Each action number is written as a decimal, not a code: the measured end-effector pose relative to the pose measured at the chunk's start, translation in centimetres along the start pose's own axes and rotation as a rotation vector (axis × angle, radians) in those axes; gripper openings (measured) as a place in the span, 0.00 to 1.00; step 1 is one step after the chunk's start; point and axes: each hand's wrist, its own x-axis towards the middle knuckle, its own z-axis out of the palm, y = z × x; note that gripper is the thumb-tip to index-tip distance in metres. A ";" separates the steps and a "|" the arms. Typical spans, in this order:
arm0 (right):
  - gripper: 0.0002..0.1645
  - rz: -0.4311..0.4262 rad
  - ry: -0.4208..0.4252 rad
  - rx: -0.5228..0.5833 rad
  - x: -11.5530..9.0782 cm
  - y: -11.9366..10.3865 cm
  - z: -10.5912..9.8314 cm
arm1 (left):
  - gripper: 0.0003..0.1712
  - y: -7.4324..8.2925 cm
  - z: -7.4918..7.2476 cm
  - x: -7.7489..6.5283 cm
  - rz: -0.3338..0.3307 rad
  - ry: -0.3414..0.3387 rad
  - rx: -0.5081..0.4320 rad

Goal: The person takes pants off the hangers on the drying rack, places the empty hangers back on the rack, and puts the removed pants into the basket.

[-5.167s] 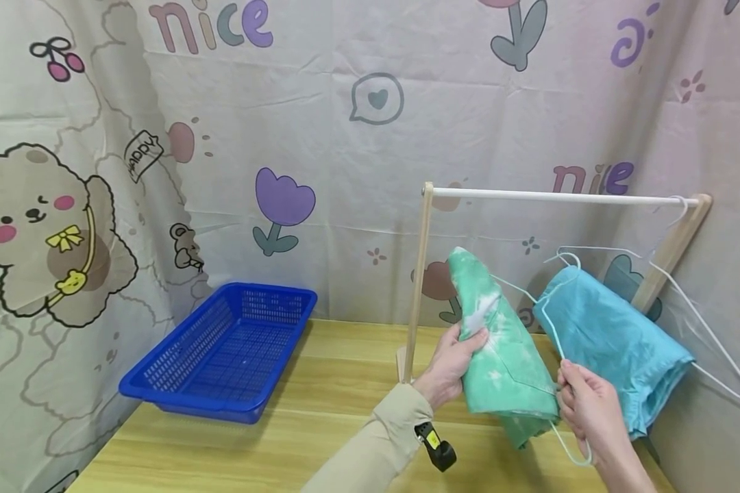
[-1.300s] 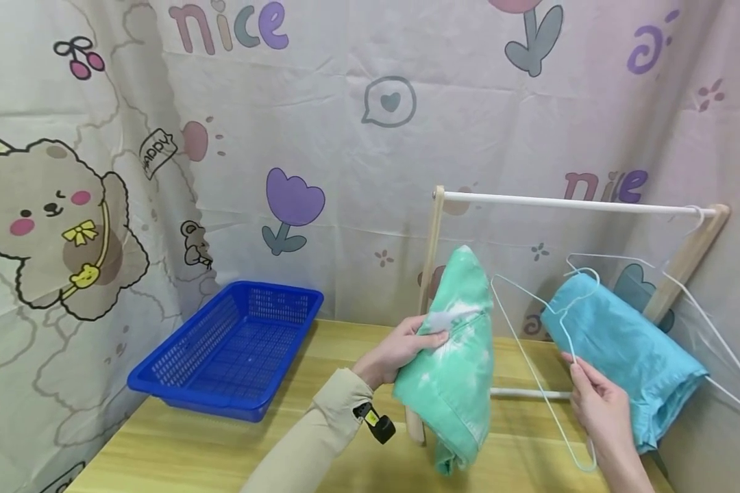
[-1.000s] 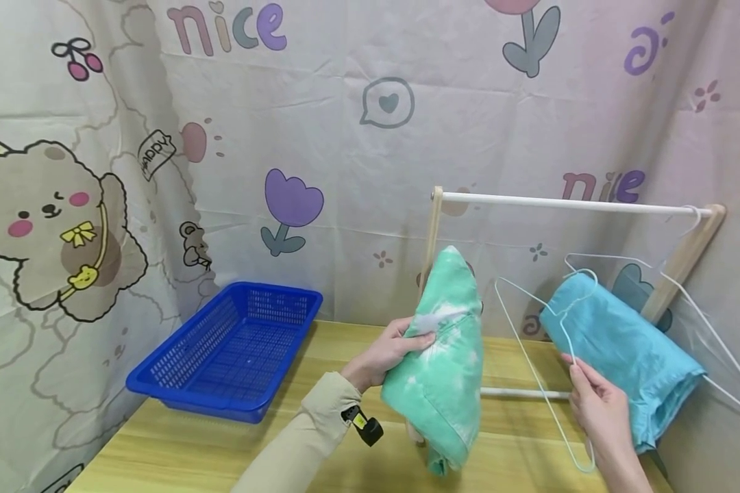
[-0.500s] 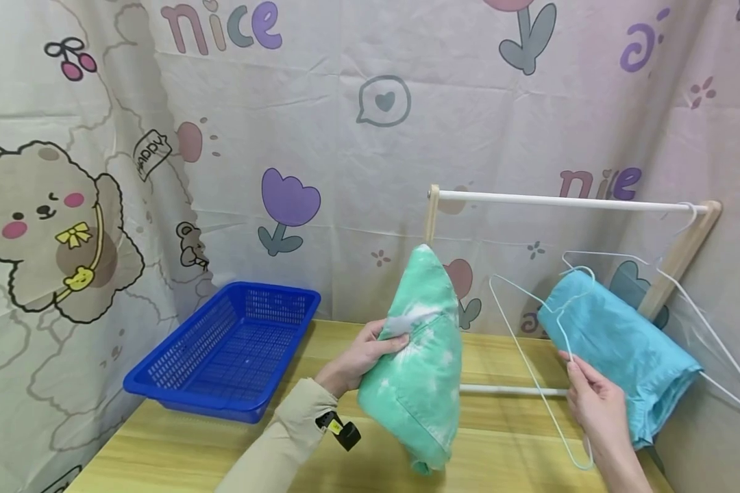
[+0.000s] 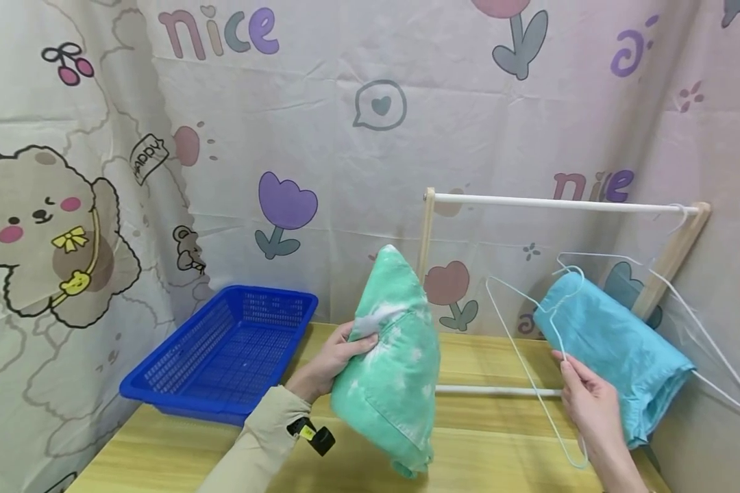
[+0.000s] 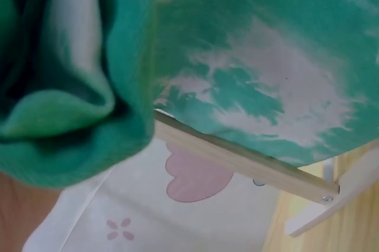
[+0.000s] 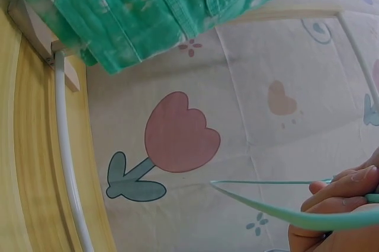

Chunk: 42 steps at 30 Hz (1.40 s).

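In the head view, my left hand (image 5: 336, 356) holds a folded green-and-white tie-dye garment (image 5: 388, 383), thumb on its near face and the other fingers hidden behind it. Up close, the left wrist view shows one end of the garment rolled open in dark folds. Seams and a pocket-like panel show on it in the right wrist view. My right hand (image 5: 592, 404) pinches the side of a thin mint-green hanger (image 7: 308, 220), which bears no cloth. A gap separates hanger and garment.
A wooden rack with a white rail (image 5: 561, 203) stands behind the hands. From its right end hangs a white hanger (image 5: 706, 329) with a folded blue garment (image 5: 610, 356). A blue plastic basket (image 5: 222, 404) sits at the table's left. Printed cloth (image 5: 370, 171) encloses the wooden table.
The mint hanger, earlier partly inside the green garment, is now apart from it. My left hand has carried the garment leftward, away from the rack. My right hand keeps nearly its place.
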 end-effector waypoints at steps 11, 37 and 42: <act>0.27 0.003 -0.001 -0.005 0.1 0.3 -0.2 | 0.10 0.9 -2.1 -1.9 -0.009 0.029 -0.041; 0.29 0.027 -0.059 -0.007 -0.3 0.1 0.3 | 0.11 4.4 -6.0 -5.2 0.096 0.107 -0.098; 0.31 0.047 -0.067 -0.031 -0.4 0.2 0.5 | 0.12 4.5 -6.8 -5.2 0.137 0.123 -0.165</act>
